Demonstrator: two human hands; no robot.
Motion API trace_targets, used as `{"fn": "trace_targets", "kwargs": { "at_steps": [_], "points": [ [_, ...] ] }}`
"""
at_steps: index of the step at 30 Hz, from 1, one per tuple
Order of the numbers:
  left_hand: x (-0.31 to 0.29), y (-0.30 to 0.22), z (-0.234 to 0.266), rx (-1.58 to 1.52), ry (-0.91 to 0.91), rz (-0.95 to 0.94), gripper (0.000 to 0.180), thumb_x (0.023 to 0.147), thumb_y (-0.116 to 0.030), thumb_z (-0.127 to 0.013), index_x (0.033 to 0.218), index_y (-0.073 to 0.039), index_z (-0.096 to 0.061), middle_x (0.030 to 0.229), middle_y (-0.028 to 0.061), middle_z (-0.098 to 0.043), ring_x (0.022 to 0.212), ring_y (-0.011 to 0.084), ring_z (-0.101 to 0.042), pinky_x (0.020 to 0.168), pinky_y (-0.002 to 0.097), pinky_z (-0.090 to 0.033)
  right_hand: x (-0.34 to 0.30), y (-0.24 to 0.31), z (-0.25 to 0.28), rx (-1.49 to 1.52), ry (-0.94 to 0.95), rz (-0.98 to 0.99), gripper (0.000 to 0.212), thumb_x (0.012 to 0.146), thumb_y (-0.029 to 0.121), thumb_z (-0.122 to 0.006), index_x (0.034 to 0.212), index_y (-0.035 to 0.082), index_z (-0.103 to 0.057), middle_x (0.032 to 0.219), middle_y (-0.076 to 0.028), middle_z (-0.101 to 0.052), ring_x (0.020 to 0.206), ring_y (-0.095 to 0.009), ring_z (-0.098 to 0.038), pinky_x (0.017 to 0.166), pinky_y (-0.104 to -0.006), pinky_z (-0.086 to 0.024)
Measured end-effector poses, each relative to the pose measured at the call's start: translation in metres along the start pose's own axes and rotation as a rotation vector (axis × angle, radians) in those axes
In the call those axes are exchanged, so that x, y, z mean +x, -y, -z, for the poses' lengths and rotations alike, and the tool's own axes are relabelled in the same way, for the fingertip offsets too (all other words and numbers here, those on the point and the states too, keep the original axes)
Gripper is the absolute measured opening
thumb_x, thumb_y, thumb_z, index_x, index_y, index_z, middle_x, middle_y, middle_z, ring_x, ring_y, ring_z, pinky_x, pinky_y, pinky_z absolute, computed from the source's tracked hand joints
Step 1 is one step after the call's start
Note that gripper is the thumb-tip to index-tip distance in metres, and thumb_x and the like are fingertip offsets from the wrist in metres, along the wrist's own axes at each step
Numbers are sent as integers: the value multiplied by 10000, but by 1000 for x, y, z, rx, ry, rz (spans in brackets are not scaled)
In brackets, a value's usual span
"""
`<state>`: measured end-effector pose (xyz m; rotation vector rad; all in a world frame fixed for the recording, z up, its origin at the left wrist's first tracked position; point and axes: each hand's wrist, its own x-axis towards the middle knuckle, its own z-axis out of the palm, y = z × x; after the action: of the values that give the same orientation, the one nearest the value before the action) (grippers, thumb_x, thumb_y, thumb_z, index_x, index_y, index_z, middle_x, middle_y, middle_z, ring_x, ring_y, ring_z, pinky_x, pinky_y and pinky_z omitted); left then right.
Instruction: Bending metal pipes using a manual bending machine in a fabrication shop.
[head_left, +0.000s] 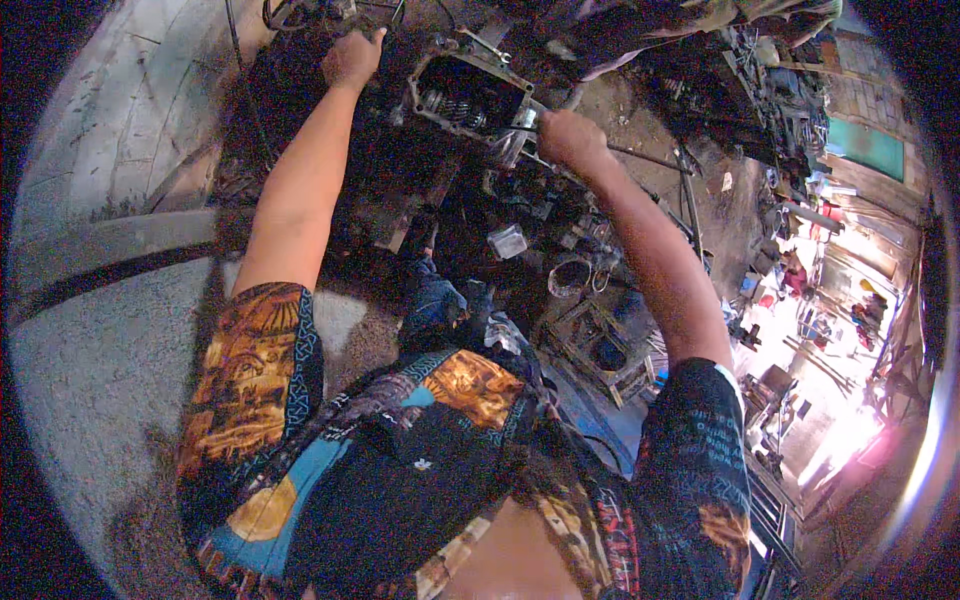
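Observation:
An open metal gearbox housing (414, 88) lies ahead of me, with gears (462, 108) showing inside its dark cavity. My right hand (572, 138) is closed at the housing's right corner. A thin dark rod seems to run from that fist toward the cavity, but I cannot make out what the fingers hold. Farther left, my left hand (352, 60) is curled closed with its thumb out, beside dark metal parts at the top edge. What is in it stays hidden. A slim bright metal tool, wrench-like (486, 46), rests along the housing's far rim.
A clear plastic container (508, 241), a round bowl-like thing (570, 278) and a wooden frame stool (598, 350) are nearer me. Another person's clothed legs (640, 35) are at the far side. Metal parts clutter the right; a pale wall (110, 370) bounds the left.

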<state>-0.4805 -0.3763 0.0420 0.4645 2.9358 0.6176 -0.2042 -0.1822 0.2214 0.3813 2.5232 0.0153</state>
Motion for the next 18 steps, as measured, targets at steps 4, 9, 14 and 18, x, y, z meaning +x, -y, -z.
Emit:
{"fn": "trace_targets", "kwargs": {
  "at_steps": [4, 9, 14, 18],
  "points": [
    [0, 4, 1, 2, 25, -9, 608, 869, -591, -425, 964, -37, -658, 984, 229, -642, 931, 403, -617, 781, 505, -495, 6, 4, 13, 52, 82, -6, 280, 799, 215, -535, 1000, 40, -620, 960, -222, -640, 907, -378, -635, 774, -485, -520],
    [-6, -14, 10, 57, 47, 11, 611, 869, -589, -428, 983, -34, -657, 987, 213, -650, 938, 388, -623, 780, 501, -501, 12, -18, -10, 171, -9, -18, 298, 773, 207, -543, 997, 25, -617, 954, -248, -634, 909, -401, -626, 805, -487, -503],
    [18, 21, -28, 67, -11, -23, 608, 853, -594, -457, 969, -33, -661, 985, 207, -652, 917, 395, -627, 781, 502, -501, 27, -25, -29, 94, -72, 98, 257, 785, 195, -526, 934, 5, -614, 921, -241, -637, 886, -400, -626, 794, -486, -502],
    [14, 18, -26, -5, -67, -7, 584, 831, -593, -499, 978, -51, -660, 952, 215, -654, 899, 391, -630, 775, 513, -497, 20, -24, -19, 56, 29, 124, 258, 839, 212, -511, 1016, 45, -597, 938, -233, -644, 879, -397, -635, 767, -498, -517]
  ]
}}
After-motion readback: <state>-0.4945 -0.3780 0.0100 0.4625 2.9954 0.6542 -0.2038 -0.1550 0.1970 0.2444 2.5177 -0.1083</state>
